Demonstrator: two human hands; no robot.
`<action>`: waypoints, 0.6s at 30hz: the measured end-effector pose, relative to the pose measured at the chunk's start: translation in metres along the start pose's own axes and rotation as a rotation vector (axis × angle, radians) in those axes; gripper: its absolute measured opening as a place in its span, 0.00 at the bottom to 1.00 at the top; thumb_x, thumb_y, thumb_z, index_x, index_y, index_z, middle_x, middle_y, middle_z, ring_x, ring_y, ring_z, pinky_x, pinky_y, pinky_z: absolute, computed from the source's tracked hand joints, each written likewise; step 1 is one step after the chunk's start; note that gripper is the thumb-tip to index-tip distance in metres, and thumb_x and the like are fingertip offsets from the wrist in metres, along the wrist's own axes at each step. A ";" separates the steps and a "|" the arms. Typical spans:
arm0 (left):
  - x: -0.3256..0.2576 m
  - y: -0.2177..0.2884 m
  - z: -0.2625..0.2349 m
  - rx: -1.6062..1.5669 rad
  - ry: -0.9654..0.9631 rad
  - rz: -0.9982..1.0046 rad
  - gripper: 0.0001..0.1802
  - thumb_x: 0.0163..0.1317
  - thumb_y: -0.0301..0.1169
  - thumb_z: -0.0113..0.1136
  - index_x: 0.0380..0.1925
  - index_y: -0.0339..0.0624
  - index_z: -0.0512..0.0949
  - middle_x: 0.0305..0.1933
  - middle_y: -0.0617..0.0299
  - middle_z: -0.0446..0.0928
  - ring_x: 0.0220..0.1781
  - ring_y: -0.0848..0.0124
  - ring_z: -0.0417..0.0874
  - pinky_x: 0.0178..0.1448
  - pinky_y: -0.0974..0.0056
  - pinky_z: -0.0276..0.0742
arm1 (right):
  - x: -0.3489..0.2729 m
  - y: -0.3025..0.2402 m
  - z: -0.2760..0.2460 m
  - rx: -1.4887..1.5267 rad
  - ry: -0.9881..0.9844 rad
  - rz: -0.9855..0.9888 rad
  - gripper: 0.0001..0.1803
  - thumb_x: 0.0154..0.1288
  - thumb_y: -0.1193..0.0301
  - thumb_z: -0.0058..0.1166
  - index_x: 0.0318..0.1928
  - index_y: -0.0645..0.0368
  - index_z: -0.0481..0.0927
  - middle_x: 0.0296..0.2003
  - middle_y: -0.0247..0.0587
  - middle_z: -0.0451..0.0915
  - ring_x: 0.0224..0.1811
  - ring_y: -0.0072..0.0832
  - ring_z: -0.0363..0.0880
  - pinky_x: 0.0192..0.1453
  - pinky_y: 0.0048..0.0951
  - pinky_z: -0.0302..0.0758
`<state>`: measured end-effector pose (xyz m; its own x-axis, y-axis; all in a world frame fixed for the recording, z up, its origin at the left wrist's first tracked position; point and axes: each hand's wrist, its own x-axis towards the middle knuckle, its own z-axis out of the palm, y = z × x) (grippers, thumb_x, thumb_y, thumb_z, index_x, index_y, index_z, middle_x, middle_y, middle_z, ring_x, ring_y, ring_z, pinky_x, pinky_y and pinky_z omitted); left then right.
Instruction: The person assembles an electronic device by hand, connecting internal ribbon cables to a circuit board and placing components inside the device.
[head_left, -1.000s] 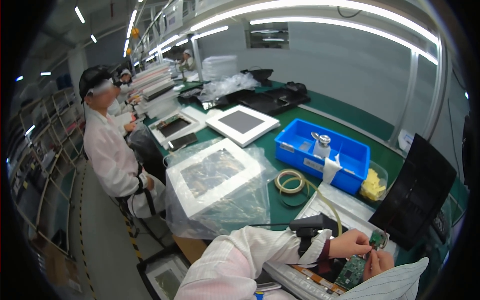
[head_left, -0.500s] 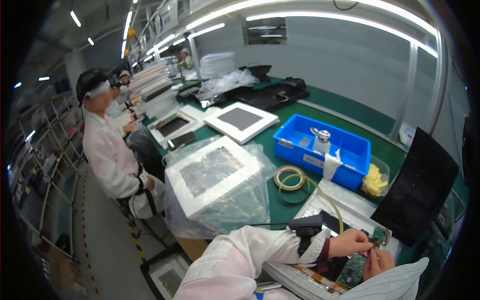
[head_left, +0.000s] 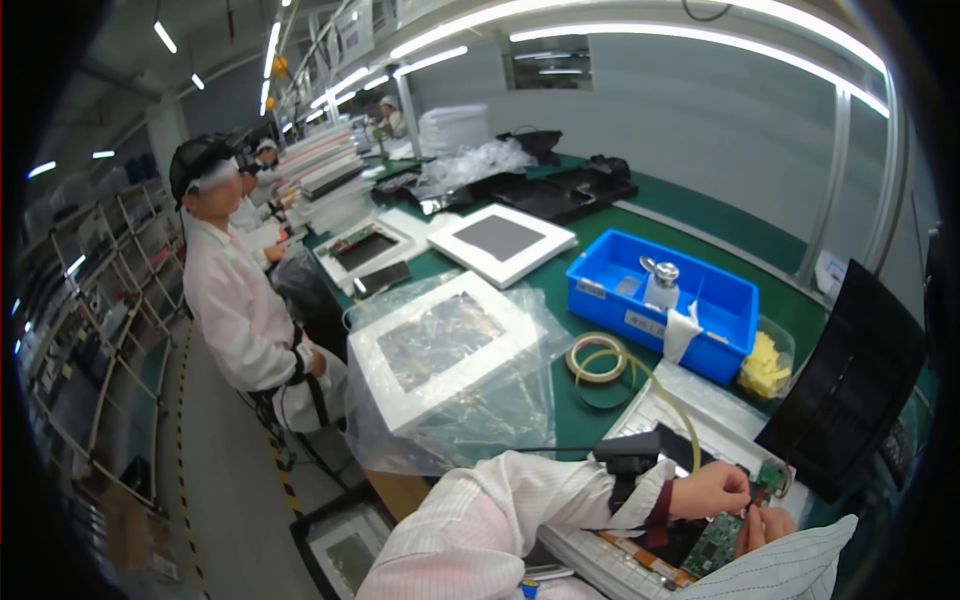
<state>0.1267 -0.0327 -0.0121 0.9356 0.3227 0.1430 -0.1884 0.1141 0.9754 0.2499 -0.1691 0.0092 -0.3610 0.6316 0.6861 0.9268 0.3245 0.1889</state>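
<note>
— Left hand (head_left: 705, 492) and right hand (head_left: 772, 525), lower right of the frame: how do they stand?

— Fingers drawn narrow, tips close together between a green circuit board (head_left: 714, 545) and a smaller green board (head_left: 770, 474) above it; whether either hand grips anything, I cannot tell.

— And the surroundings, left to right?

— Near centre, a white frame (head_left: 375, 370) with clear plastic (head_left: 480, 435); next, a tape roll (head_left: 574, 358) on the green table (head_left: 578, 425); right of centre, a blue tray (head_left: 608, 305); lower right, both boards; toward the right edge, a tilted dark panel (head_left: 850, 380).

— What has just changed?

— Compared with half a second earlier, the whole scene sits slightly farther right, suggesting a small head turn. Both hands keep nearly the same pose; the fine handling there, one judges, remains under way.
</note>
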 end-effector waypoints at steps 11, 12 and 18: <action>0.001 -0.003 -0.001 0.078 0.011 -0.026 0.13 0.58 0.35 0.57 0.23 0.36 0.75 0.19 0.69 0.72 0.21 0.83 0.70 0.25 0.75 0.66 | 0.001 0.001 0.001 0.024 0.016 0.005 0.12 0.47 0.85 0.55 0.36 0.71 0.72 0.26 0.48 0.72 0.23 0.37 0.73 0.22 0.32 0.67; 0.001 -0.004 -0.001 0.062 0.018 -0.032 0.13 0.58 0.35 0.57 0.22 0.37 0.75 0.18 0.69 0.72 0.21 0.83 0.70 0.25 0.75 0.66 | 0.001 0.001 0.000 0.027 0.009 0.002 0.11 0.47 0.85 0.54 0.35 0.71 0.73 0.26 0.48 0.72 0.23 0.37 0.73 0.22 0.32 0.67; 0.001 -0.004 -0.001 0.022 0.012 -0.051 0.13 0.57 0.35 0.57 0.22 0.37 0.75 0.19 0.69 0.72 0.20 0.83 0.70 0.24 0.75 0.66 | 0.002 0.001 0.000 0.029 -0.009 -0.001 0.11 0.47 0.85 0.55 0.34 0.71 0.73 0.25 0.48 0.72 0.23 0.37 0.73 0.22 0.32 0.67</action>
<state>0.1283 -0.0315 -0.0163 0.9403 0.3279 0.0915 -0.1342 0.1100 0.9848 0.2502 -0.1676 0.0112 -0.3631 0.6377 0.6793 0.9230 0.3457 0.1688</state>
